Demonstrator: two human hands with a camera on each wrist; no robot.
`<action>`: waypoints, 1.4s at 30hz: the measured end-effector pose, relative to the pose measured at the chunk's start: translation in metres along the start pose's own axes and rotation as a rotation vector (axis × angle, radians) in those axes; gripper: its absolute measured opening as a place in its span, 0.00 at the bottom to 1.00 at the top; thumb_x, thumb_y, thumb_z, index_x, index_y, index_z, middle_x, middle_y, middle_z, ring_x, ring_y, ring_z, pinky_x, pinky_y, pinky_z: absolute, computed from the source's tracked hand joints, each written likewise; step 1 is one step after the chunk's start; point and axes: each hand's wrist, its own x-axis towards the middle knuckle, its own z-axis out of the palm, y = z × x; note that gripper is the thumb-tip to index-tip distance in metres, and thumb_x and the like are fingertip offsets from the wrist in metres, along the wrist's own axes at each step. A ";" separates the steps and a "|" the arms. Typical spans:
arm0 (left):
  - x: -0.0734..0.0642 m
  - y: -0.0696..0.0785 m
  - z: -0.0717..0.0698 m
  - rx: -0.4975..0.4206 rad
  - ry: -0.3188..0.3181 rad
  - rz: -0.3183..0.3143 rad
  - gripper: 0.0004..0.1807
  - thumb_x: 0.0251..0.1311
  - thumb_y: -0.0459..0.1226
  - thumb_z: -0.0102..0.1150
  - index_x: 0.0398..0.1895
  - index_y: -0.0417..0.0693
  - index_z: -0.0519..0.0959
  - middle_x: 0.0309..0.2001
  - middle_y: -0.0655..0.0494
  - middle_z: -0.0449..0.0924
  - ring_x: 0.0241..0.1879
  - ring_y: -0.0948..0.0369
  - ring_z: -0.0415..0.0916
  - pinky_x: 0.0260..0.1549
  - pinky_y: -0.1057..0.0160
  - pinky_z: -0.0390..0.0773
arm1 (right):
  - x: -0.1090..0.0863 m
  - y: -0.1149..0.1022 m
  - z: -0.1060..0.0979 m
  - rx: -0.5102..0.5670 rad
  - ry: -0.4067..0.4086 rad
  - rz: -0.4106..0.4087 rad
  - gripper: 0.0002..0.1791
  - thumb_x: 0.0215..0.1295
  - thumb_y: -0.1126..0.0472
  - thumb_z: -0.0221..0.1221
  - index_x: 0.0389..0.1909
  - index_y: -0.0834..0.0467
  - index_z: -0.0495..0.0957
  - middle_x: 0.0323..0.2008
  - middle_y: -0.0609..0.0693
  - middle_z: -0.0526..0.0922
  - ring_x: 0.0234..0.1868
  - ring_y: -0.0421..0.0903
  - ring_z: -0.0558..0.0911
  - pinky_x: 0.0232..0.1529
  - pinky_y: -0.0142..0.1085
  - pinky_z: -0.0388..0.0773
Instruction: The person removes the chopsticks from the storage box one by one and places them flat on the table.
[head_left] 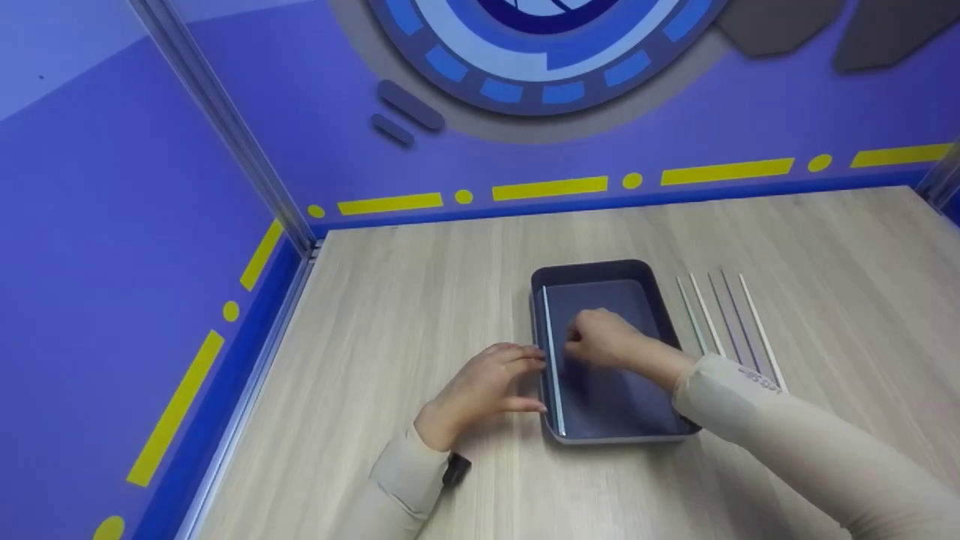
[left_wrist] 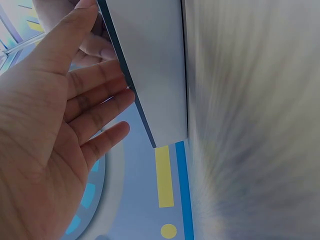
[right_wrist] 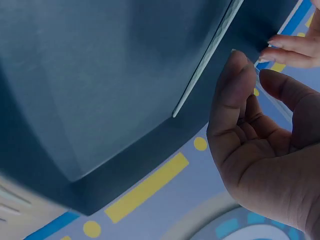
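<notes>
A dark rectangular tray (head_left: 622, 436) stands on the table, its rim also showing in both wrist views. Along its left inner side lies one pale chopstick (head_left: 553, 360), whose patterned shaft (right_wrist: 205, 60) appears in the right wrist view. My left hand (head_left: 487, 382) is at the tray's left wall, fingertips at the rim, with fingers mostly straight and thumb spread. Over the tray floor, just right of the chopstick, is my right hand (head_left: 604, 337). Its fingers are loosely bent, the thumb stands apart from them, and nothing shows between them.
Several thin chopsticks (head_left: 739, 322) lie side by side right of the tray, their near ends partly behind the right sleeve (head_left: 750, 397). A wooden table (head_left: 405, 300) carries everything. Blue panels (head_left: 337, 165) with yellow marks border its back and left side.
</notes>
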 end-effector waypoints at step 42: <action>-0.001 -0.003 0.000 -0.003 -0.032 -0.013 0.35 0.49 0.58 0.65 0.54 0.43 0.79 0.58 0.55 0.79 0.59 0.60 0.75 0.65 0.65 0.70 | 0.028 -0.016 0.032 -0.083 -0.093 0.179 0.16 0.60 0.53 0.61 0.20 0.60 0.75 0.17 0.54 0.80 0.13 0.45 0.81 0.14 0.33 0.77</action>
